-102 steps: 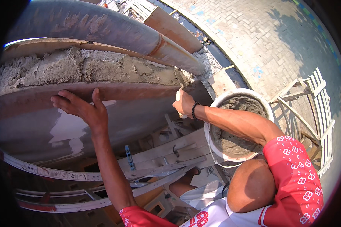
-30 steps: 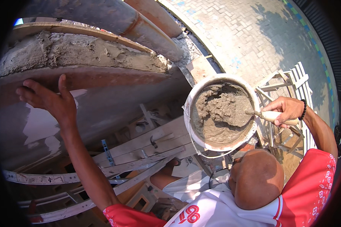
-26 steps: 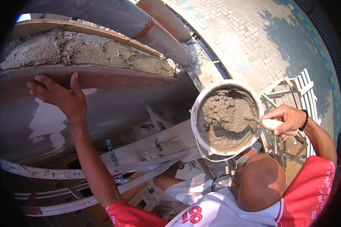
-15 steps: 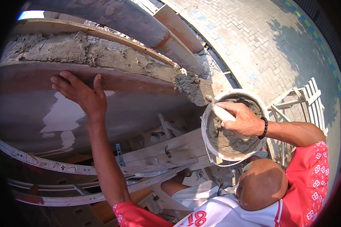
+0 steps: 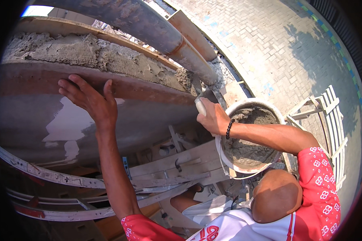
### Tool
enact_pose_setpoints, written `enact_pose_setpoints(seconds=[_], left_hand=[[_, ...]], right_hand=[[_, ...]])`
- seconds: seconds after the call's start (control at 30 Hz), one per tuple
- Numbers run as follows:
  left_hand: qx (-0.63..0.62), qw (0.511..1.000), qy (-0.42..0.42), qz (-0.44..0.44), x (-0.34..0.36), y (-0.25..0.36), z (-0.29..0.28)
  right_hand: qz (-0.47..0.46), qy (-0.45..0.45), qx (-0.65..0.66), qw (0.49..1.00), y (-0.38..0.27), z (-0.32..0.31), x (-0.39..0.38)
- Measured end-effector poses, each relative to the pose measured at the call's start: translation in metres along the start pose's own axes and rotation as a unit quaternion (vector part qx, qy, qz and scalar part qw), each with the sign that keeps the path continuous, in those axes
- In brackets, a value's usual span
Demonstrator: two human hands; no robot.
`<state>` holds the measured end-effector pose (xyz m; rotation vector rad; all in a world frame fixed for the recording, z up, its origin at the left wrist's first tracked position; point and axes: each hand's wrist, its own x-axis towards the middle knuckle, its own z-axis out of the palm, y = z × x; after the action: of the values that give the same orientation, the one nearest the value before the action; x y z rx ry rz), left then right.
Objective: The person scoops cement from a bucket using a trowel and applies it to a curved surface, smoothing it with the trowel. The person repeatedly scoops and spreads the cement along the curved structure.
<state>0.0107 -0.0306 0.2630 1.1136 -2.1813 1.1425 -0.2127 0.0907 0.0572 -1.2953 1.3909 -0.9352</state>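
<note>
My left hand (image 5: 88, 98) rests with fingers spread against the smooth brown-grey upright face (image 5: 32, 82) below a wall's top edge. Along that edge runs a band of rough wet mortar (image 5: 72, 50). My right hand (image 5: 215, 116) grips the pale handle of a trowel (image 5: 201, 107) at the band's right end. Its blade, partly hidden by my hand, touches or nearly touches a lump of mortar (image 5: 185, 78) there. Below my right forearm stands a white bucket (image 5: 278, 110) holding grey mortar (image 5: 249, 152), with its wire handle hanging down.
A thick grey pipe (image 5: 148, 24) slants past the wall behind a thin wooden board (image 5: 64, 23). An aluminium ladder (image 5: 48, 172) and wooden planks (image 5: 161, 164) lie below. At right is a white slatted wooden frame (image 5: 333, 108), with brick paving (image 5: 265, 44) beyond.
My right hand has moved left with the trowel, from above the bucket to the wall's edge. The mortar on the blade is now against the band's end. My left hand has barely moved.
</note>
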Motion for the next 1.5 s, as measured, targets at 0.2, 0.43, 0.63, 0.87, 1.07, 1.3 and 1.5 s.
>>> enact_pose_setpoints(seconds=[0.2, 0.43, 0.63, 0.87, 1.07, 1.3, 1.5], left_hand=[[-0.021, 1.0, 0.008, -0.004, 0.0, 0.003, 0.007], [-0.025, 1.0, 0.014, 0.0, 0.002, 0.006, 0.006], [-0.028, 0.999, 0.006, -0.015, 0.004, 0.007, 0.008], [-0.028, 0.999, -0.011, -0.023, 0.002, 0.007, 0.003], [-0.052, 0.998, 0.011, -0.023, 0.009, 0.018, 0.005], [-0.035, 0.999, 0.005, -0.022, 0.004, 0.011, -0.002], [-0.037, 0.999, -0.015, -0.026, 0.003, 0.011, -0.006]], right_hand=[[-0.013, -0.017, -0.09, 0.996, 0.001, 0.04, 0.061], [-0.125, -0.035, -0.199, 0.971, -0.01, 0.054, 0.055], [-0.179, -0.06, -0.289, 0.939, -0.048, 0.037, 0.035], [-0.205, -0.049, -0.356, 0.91, -0.058, 0.05, 0.016], [-0.229, -0.028, -0.409, 0.883, -0.05, 0.055, -0.014], [-0.222, -0.086, -0.224, 0.945, -0.053, 0.051, -0.053], [-0.164, -0.117, -0.103, 0.974, -0.038, -0.004, -0.088]])
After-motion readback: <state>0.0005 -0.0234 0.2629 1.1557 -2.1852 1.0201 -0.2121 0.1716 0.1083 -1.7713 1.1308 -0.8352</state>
